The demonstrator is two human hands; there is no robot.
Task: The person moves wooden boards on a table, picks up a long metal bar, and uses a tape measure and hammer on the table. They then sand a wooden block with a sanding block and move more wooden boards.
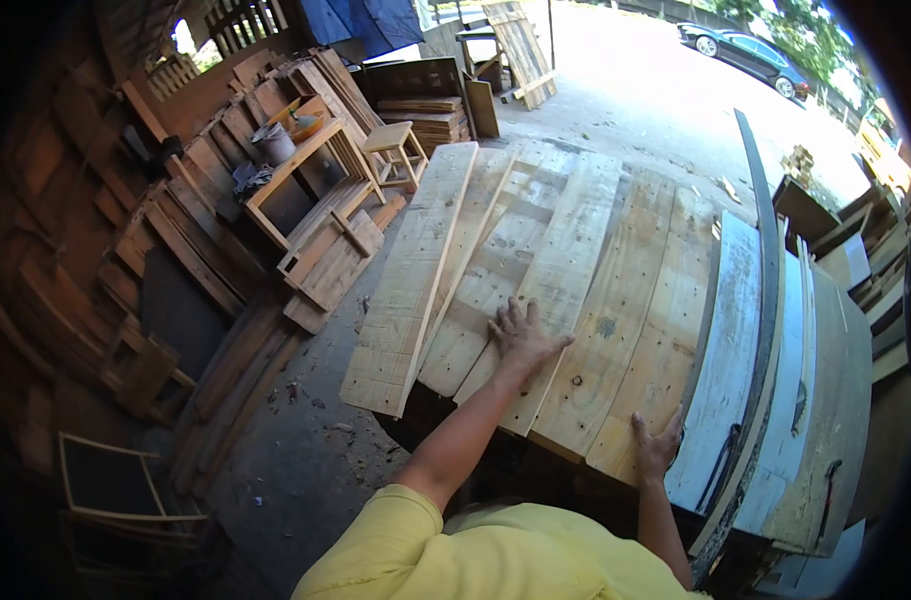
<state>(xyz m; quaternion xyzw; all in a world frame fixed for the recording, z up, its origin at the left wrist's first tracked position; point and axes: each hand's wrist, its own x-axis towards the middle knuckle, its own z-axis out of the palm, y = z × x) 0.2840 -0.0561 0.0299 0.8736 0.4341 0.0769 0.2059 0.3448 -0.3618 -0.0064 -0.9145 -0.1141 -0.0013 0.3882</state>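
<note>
Several pale wooden boards lie side by side on a work surface in front of me. My left hand (527,336) rests with fingers spread on a pale board (573,240) near the middle. Further left, a wide loose board (415,270) lies at a slight angle over another plank. My right hand (657,443) is at the near end of a knotty board (665,350), thumb and fingers apart, nothing held. Just right of it is a bluish-white board (720,370).
A long dark bar (765,230) runs along the right side. At the left stand a wooden bench frame (297,158) with a bucket (273,144), a stool (393,140) and leaning planks (190,240). A dark car (745,55) is outside.
</note>
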